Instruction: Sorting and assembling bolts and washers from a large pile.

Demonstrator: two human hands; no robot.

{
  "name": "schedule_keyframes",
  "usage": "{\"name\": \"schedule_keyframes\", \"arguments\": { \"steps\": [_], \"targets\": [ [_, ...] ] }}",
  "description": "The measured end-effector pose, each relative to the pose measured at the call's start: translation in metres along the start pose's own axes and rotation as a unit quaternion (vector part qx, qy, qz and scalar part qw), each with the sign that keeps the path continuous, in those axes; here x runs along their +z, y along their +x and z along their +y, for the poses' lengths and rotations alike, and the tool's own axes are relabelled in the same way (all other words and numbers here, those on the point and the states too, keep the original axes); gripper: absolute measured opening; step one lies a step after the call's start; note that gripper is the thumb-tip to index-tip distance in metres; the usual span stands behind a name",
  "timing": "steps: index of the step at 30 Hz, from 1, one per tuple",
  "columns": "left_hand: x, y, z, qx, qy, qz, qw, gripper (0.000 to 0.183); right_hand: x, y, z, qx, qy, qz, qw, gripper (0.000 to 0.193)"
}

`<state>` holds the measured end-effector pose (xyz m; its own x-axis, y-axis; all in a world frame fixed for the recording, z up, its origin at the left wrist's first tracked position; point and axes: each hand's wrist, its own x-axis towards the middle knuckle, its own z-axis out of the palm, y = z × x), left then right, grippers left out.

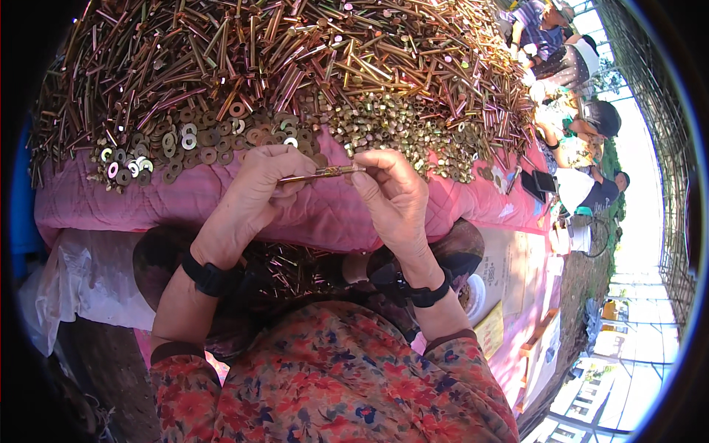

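One bolt (319, 175) between both hands (260, 181) (399, 203)

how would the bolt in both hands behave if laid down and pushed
The bolt looks metallic, so it is probably stiff. Its long, slim, rounded shaft suggests it may roll sideways. Its shine hints that it could feel somewhat slippery.

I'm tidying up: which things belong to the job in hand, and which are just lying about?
Seemingly part of the job:
bolt, in left hand and right hand
loose bolts
washers
nuts

Apparently just lying about:
black device
plastic sheet
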<state>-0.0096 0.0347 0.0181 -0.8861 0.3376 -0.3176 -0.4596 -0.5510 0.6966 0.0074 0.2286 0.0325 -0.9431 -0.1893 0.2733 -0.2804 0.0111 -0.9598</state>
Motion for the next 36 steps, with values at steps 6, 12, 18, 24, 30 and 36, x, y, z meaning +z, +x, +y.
{"name": "schedule_keyframes", "arguments": {
  "steps": [6, 12, 18, 24, 30, 36],
  "targets": [
    [0.003, -0.003, 0.001, 0.004, 0.022, 0.012, 1.000, 0.008, 0.002, -0.003, -0.002, 0.020, -0.002, 0.009, 1.000, 0.017],
    [0.003, -0.005, 0.001, 0.033, 0.055, 0.024, 0.998, 0.007, 0.002, -0.005, 0.002, 0.052, -0.002, 0.013, 0.999, 0.015],
    [0.003, -0.009, 0.003, 0.084, 0.099, 0.020, 0.991, 0.007, 0.003, -0.005, 0.001, 0.078, -0.013, 0.009, 0.997, 0.013],
    [0.000, -0.008, 0.001, 0.135, 0.180, 0.021, 0.974, 0.003, -0.001, -0.005, -0.002, 0.090, -0.070, -0.020, 0.993, 0.016],
    [-0.002, -0.010, -0.002, 0.173, 0.225, 0.013, 0.959, 0.003, 0.001, -0.005, -0.002, 0.092, -0.099, -0.029, 0.990, 0.021],
    [0.002, -0.013, -0.005, 0.199, 0.260, 0.035, 0.944, 0.005, -0.002, -0.001, -0.004, 0.080, -0.178, -0.027, 0.980, 0.022]
  ]
}}
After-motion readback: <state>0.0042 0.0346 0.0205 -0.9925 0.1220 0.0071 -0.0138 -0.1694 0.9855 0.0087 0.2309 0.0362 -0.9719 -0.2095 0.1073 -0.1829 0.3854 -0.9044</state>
